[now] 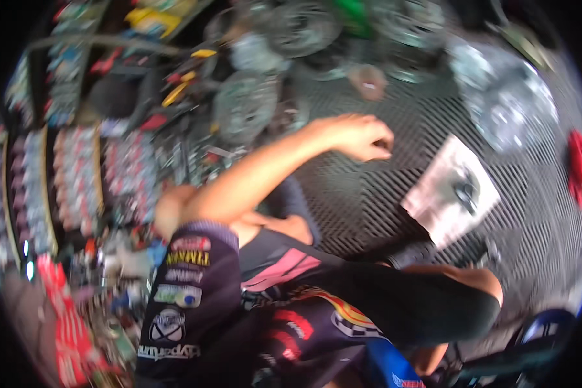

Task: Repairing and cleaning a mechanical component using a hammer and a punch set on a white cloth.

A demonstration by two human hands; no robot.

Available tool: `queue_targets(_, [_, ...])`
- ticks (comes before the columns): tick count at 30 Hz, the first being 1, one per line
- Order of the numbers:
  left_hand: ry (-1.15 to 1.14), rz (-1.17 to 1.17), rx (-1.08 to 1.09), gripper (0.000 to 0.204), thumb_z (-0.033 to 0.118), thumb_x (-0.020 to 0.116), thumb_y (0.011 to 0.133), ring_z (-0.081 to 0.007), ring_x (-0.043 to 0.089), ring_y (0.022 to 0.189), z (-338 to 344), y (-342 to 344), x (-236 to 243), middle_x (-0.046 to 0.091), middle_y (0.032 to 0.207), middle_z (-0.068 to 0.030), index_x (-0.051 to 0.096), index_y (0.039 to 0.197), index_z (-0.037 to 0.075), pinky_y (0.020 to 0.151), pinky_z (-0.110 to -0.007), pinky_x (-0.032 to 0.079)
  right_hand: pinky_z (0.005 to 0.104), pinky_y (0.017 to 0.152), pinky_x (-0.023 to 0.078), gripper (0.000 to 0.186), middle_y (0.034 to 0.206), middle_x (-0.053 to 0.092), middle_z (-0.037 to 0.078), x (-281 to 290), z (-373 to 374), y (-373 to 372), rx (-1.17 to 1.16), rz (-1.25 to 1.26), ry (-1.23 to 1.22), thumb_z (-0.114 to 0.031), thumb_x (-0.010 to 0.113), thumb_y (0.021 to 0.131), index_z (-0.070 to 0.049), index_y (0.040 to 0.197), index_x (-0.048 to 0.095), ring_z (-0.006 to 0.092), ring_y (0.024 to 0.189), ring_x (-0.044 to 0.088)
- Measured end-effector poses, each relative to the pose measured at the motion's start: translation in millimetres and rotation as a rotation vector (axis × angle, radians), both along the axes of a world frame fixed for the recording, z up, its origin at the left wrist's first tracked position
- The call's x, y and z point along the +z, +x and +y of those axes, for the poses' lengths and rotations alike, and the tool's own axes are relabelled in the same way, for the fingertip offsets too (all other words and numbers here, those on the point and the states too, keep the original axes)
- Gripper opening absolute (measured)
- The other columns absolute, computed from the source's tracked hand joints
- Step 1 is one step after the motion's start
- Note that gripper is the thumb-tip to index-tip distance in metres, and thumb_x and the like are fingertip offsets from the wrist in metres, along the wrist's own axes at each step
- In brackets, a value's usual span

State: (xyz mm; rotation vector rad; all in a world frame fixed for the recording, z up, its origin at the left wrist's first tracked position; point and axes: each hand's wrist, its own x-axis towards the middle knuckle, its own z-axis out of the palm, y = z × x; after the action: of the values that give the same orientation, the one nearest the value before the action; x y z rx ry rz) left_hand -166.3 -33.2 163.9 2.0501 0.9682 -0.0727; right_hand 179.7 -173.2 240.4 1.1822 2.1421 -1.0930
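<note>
My left forearm reaches across from the left, and my left hand (363, 138) is above the ridged dark floor mat (388, 200). Its fingers are curled inward, blurred by motion; whatever they may hold is hidden. Below and to its right, a pale, square-edged sheet (436, 184) lies on the mat, with a small dark part (465, 191) on it. Just beyond the hand stands a small brownish cup (368, 82). No part of my right hand can be made out.
Round metal parts (304, 29) crowd the far side. Clear plastic bags (511, 107) lie at the far right, near a red cloth (577, 168). Yellow-handled tools (178, 90) and loose metal tools (187, 152) are at the left, beside racks of small packs (74, 178).
</note>
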Motion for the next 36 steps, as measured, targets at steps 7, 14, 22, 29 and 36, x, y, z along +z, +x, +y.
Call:
queue_targets(7, [-0.284, 0.275, 0.589, 0.041, 0.038, 0.06, 0.106, -0.0072, 0.066, 0.072, -3.5, -160.2, 173.6, 0.07, 0.078, -0.0012, 0.073, 0.092, 0.002, 0.062, -0.026, 0.051, 0.0472, 0.081, 0.054, 0.038, 0.106, 0.073, 0.024, -124.9, -20.9, 111.9, -0.638, -0.21, 0.222, -0.034, 0.063, 0.101, 0.0, 0.114, 0.071, 0.039, 0.092, 0.071])
queue_targets(14, [0.547, 0.969, 0.588, 0.029, 0.027, 0.069, 0.09, -0.0349, 0.06, 0.123, -175.2, -322.6, 46.7, 0.068, 0.122, -0.0144, 0.069, 0.112, 0.007, 0.105, -0.055, 0.044, 0.0381, 0.077, 0.054, 0.034, 0.092, 0.071, 0.02, -184.4, 54.8, 164.4, -0.786, 0.2, 0.502, -0.028, 0.062, 0.104, 0.005, 0.111, 0.067, 0.0257, 0.08, 0.067])
queue_targets(22, [0.481, 1.056, 0.236, 0.014, 0.023, 0.065, 0.082, -0.0248, 0.06, 0.111, -190.3, -319.4, -1.3, 0.066, 0.1, -0.0041, 0.077, 0.086, 0.015, 0.099, -0.047, 0.041, 0.0383, 0.08, 0.055, 0.028, 0.097, 0.073, 0.023, -178.0, 52.3, 142.2, -0.664, 0.18, 0.419, -0.016, 0.062, 0.102, 0.007, 0.116, 0.066, 0.0267, 0.088, 0.07])
queue_targets(29, [0.457, 1.072, 0.341, 0.014, 0.02, 0.073, 0.074, -0.0186, 0.058, 0.11, -305.7, -397.6, 130.1, 0.063, 0.1, 0.0001, 0.077, 0.087, 0.019, 0.098, -0.043, 0.04, 0.0373, 0.085, 0.054, 0.032, 0.107, 0.07, 0.02, -287.0, 70.0, 160.0, -0.903, 0.72, 0.064, -0.02, 0.062, 0.101, 0.008, 0.116, 0.063, 0.0257, 0.095, 0.067])
queue_targets(36, [0.238, 1.721, 0.834, 0.041, 0.038, 0.076, 0.084, -0.0351, 0.047, 0.139, -450.7, -559.2, 170.0, 0.059, 0.136, -0.0162, 0.075, 0.118, 0.017, 0.116, -0.057, 0.032, 0.0433, 0.093, 0.053, 0.054, 0.119, 0.066, 0.025, -341.4, 119.3, 140.6, -1.144, 1.332, -0.89, -0.033, 0.07, 0.096, 0.007, 0.129, 0.057, 0.033, 0.106, 0.065])
